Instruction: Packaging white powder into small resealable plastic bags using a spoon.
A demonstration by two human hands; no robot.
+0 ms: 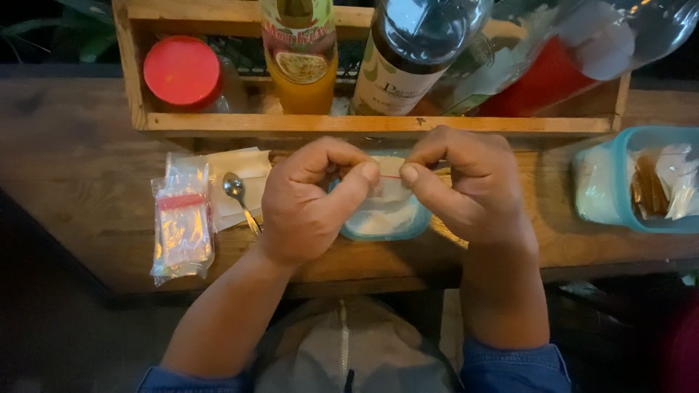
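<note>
My left hand [309, 200] and my right hand [470, 182] are raised side by side over the wooden table [80, 175]. Both pinch the top edge of a small clear plastic bag [389, 175] between thumb and forefinger. The bag hangs above a small blue-rimmed container [386, 222] holding white powder. The hands hide most of the bag and part of the container.
A metal spoon [239, 195] lies on white paper [240, 171] left of my hands, beside a stack of small clear bags [182, 229]. A wooden crate [364, 122] at the back holds bottles and a red-lidded jar [182, 71]. A larger blue container [637, 182] sits at right.
</note>
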